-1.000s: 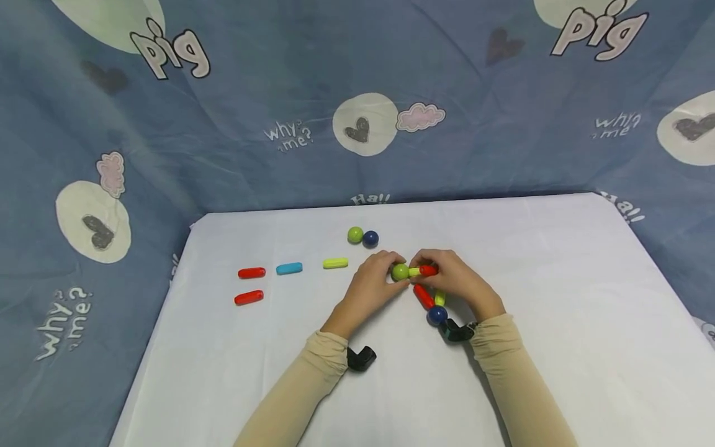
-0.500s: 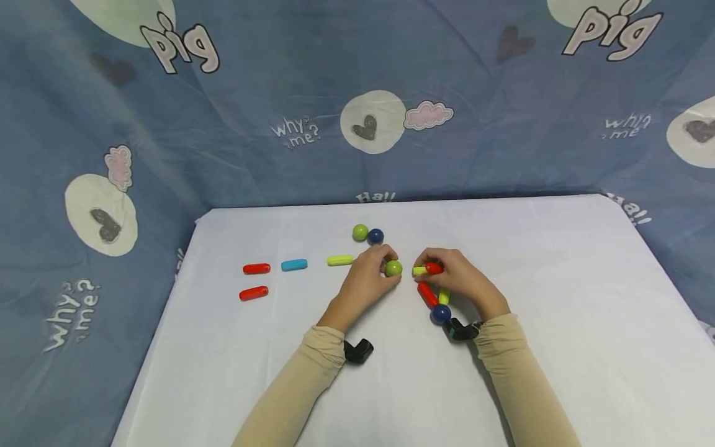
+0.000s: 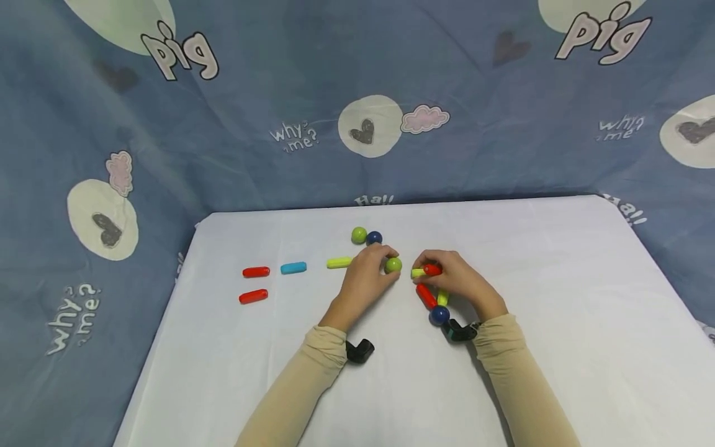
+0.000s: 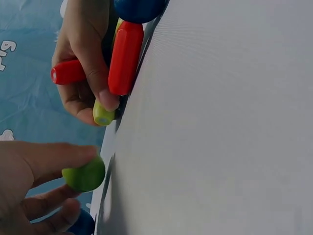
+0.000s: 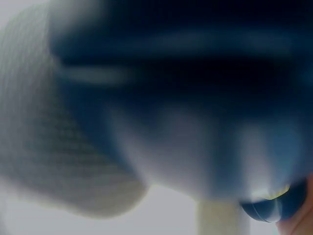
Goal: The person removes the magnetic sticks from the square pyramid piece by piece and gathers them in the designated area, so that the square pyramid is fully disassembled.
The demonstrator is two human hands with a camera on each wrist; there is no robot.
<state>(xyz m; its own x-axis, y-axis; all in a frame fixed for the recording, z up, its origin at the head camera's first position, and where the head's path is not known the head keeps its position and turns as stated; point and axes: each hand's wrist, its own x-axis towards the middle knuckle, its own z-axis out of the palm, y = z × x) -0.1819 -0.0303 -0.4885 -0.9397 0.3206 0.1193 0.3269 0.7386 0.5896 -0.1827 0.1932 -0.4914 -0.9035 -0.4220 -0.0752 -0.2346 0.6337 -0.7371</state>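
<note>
In the head view my left hand (image 3: 365, 279) pinches a green ball (image 3: 393, 265) between thumb and fingers. Across a small gap, my right hand (image 3: 455, 276) grips a yellow-green rod (image 4: 103, 113), its end pointing towards the ball. A red rod (image 3: 432, 270) shows in the right hand's fingers too. Below that hand a second red rod (image 3: 426, 295) and another yellow-green rod (image 3: 443, 298) meet at a dark blue ball (image 3: 439, 315). Whether the held rods join this piece is hidden by the fingers. A blurred dark blue shape (image 5: 186, 122) fills most of the right wrist view.
Behind the left hand lie a green ball (image 3: 359, 235) and a blue ball (image 3: 374, 238), side by side. To its left are a yellow-green rod (image 3: 337, 263), a blue rod (image 3: 293, 267) and two red rods (image 3: 254, 296), all on the white table (image 3: 223, 372).
My left hand has drawn the green ball leftwards, away from the yellow-green rod's end, which it met a second ago. The right hand keeps its grip, nearly in the same place.
</note>
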